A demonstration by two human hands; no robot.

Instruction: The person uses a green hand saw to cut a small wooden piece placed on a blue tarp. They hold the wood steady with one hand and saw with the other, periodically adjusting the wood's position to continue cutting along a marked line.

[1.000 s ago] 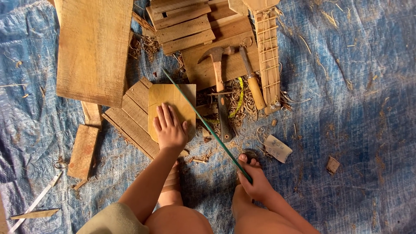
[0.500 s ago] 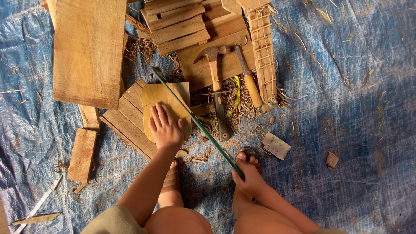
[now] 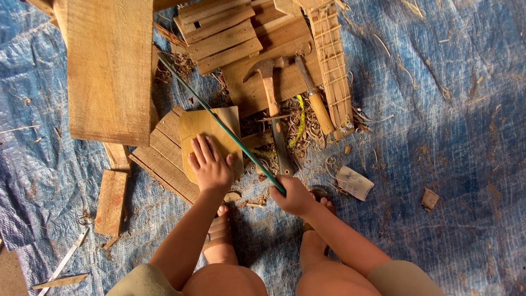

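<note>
My left hand (image 3: 210, 164) lies flat, fingers spread, on a small pale wooden piece (image 3: 197, 125) that rests on a slatted wooden panel (image 3: 164, 159). My right hand (image 3: 296, 196) grips the near end of a long thin green saw blade (image 3: 219, 121), which runs diagonally up and left across the pale piece toward the big plank. Both my bare feet show below the hands on the blue tarp.
A wide plank (image 3: 108, 68) lies upper left. Stacked slats (image 3: 222, 38), a hammer (image 3: 268, 82), a wooden-handled tool (image 3: 313, 96), wood shavings (image 3: 307, 129) and a paper scrap (image 3: 354, 182) surround the work. A short block (image 3: 111, 201) lies left on the blue tarp (image 3: 449, 137).
The saw blade has slid forward, up and left, its tip now reaching the big plank's edge. My right hand followed it. My left hand stays on the pale piece.
</note>
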